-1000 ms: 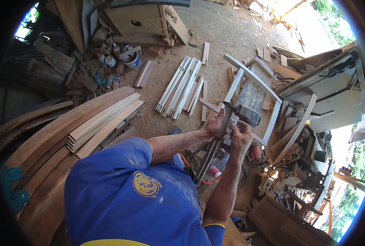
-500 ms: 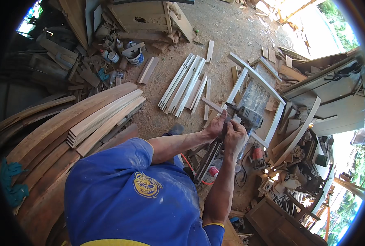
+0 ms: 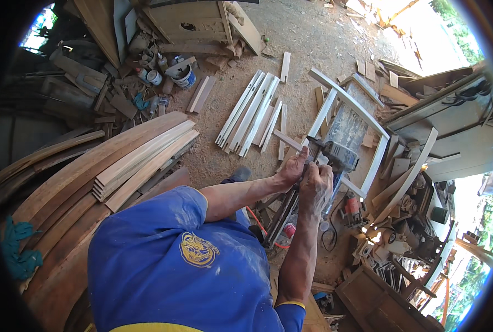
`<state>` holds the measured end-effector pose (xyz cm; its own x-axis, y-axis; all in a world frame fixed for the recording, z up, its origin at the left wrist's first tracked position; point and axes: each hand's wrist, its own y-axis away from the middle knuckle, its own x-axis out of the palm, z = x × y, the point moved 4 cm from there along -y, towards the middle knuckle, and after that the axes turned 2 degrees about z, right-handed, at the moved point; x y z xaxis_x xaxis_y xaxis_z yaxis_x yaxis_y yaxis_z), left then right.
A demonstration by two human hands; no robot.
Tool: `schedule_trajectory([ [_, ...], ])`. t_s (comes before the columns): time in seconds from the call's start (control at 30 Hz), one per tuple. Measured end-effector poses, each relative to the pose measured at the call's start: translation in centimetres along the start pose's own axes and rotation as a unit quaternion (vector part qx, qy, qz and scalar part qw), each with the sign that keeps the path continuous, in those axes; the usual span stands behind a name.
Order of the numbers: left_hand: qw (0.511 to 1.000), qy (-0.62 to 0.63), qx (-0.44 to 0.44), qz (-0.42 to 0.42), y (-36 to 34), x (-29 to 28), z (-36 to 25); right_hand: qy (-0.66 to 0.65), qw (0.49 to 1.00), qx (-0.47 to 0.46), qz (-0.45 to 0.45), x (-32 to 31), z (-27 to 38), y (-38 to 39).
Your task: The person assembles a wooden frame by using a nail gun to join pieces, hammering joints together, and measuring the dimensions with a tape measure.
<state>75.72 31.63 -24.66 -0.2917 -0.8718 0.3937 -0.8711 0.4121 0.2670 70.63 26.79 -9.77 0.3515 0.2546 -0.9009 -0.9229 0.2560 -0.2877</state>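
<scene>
Right hand [image 3: 316,191] shifted left, grasp unclear, left fingers [image 3: 298,161] clasping dark bar [image 3: 281,219], long axis forward-right

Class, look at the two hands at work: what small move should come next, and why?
Probably steady the long dark bar with the left hand before shifting the right hand: both hands are close together at its far end, while the bar runs back toward the blue shirt.

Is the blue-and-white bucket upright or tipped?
Upright: the bucket stands with its rim on top, a wood strip lying across it.
</scene>
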Motion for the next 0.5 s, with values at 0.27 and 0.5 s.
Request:
schedule_trajectory([
  [0.27,0.993,0.090,-0.071,0.034,1.4,1.4,-2.9,-0.032,0.999,0.027,0.005,0.6,-1.9,-0.6],
  [0.5,0.989,0.120,-0.057,0.062,1.0,1.7,-1.9,-0.037,0.997,0.061,-0.001,0.9,-2.3,-1.4],
])
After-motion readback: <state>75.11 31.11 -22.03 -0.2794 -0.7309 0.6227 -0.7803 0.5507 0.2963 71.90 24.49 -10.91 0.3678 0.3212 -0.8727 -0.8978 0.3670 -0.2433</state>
